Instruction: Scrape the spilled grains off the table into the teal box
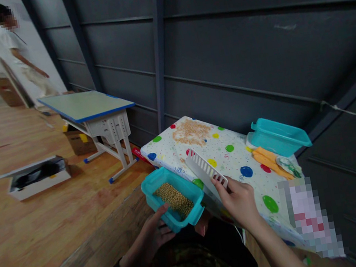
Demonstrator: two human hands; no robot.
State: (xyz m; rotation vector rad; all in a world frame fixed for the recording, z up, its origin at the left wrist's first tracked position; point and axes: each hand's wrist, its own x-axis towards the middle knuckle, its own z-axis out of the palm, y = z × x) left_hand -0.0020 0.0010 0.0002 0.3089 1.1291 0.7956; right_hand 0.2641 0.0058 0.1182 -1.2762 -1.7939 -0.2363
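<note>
My left hand grips the near wall of a teal plastic tub partly filled with tan beans, held at the table's left edge. My right hand is closed on a white slotted plastic scraper that angles up over the dotted tablecloth. A pile of the same beans lies at the far end of the table, well beyond the scraper.
A teal lidded container sits at the table's right, beside orange cloths. A dark metal wall runs close behind. On the wooden floor to the left stand a blue-edged desk, cardboard boxes and an open white box. A person stands far off at the upper left.
</note>
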